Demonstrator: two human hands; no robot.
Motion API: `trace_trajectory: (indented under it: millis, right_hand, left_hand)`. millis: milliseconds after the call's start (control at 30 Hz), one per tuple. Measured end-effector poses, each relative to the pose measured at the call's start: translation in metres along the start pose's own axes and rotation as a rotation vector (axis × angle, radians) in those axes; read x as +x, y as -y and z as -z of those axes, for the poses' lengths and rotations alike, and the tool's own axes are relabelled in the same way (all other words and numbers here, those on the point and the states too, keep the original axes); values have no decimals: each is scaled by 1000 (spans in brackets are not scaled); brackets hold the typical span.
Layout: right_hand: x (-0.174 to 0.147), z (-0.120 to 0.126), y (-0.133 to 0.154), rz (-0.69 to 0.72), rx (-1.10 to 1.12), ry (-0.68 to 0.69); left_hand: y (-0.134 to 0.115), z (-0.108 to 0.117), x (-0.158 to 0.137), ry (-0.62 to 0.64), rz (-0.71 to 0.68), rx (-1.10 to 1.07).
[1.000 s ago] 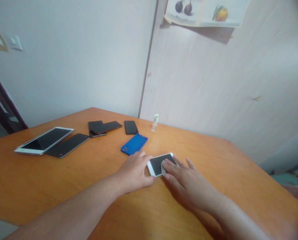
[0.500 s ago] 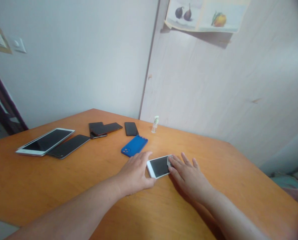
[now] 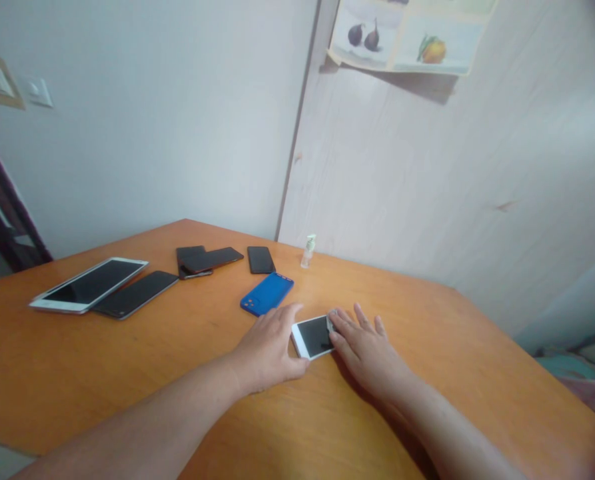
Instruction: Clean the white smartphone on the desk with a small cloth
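A white phone (image 3: 314, 336) with a dark screen lies face up on the wooden table. My left hand (image 3: 270, 347) grips its left end between thumb and fingers. On the right part of the screen, my right hand (image 3: 370, 357) presses a small greyish-white wipe (image 3: 330, 323) under its fingertips; the ring and little fingers are raised and spread. The phone's right end is hidden beneath that hand. Just beyond my left hand lies a blue phone case (image 3: 267, 294).
Behind stand a small clear pump bottle (image 3: 307, 253) and a black phone (image 3: 261, 260). Two dark phones (image 3: 212, 259) overlap further left. A white tablet (image 3: 94, 283) partly covers a larger dark device (image 3: 140, 293). The wooden table (image 3: 442, 333) meets the wall at the back.
My right hand has slid the wipe a little to the left across the phone's screen. My left hand keeps its grip on the phone; the view has shifted slightly.
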State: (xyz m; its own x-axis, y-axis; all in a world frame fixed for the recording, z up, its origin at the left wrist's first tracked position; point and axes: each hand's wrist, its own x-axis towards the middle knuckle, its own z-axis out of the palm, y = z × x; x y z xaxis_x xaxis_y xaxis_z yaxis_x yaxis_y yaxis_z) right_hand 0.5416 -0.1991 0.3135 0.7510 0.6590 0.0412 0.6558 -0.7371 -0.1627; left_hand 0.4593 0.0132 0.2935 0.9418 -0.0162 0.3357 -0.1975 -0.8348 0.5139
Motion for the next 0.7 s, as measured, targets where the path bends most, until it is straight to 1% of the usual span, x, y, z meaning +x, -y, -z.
trace_trajectory:
  millis: [100, 133, 167, 200, 300, 333, 367, 400, 500, 533, 567, 600, 700]
  right_hand:
    - [-6, 2, 19, 216, 81, 61]
    - [-6, 2, 23, 261, 100, 77]
    - [-5, 2, 24, 272, 108, 81]
    - [-4, 2, 22, 245, 105, 71]
    - [2, -1, 13, 86, 62, 17]
    - [3, -2, 12, 62, 53, 7]
    - [3, -2, 13, 71, 53, 7]
    - [3, -2, 16, 109, 62, 18]
    - [0, -1, 26, 275, 104, 68]
    - [0, -1, 26, 295, 107, 77]
    - [1, -1, 24, 280, 100, 76]
    - [4, -2, 20, 229, 81, 64]
    - [10, -4, 3, -1, -12, 0]
  left_hand:
    - [0, -1, 0, -20, -9, -22]
    - [1, -2, 0, -32, -11, -32]
    - [1, -2, -1, -42, -14, -40]
    - [1, -2, -1, -49, -17, -46]
    - [2, -3, -1, -56, -18, -55]
    - [2, -3, -1, -54, -18, -53]
    - [2, -3, -2, -52, -18, -50]
    - [2, -3, -2, -51, -20, -45]
    - [1, -3, -2, -54, -27, -33]
    - [1, -3, -2, -54, -27, -33]
    - [1, -3, -1, -51, -25, -34]
    - [2, -3, -1, -45, -23, -35]
    - [3, -3, -1, -24, -17, -40]
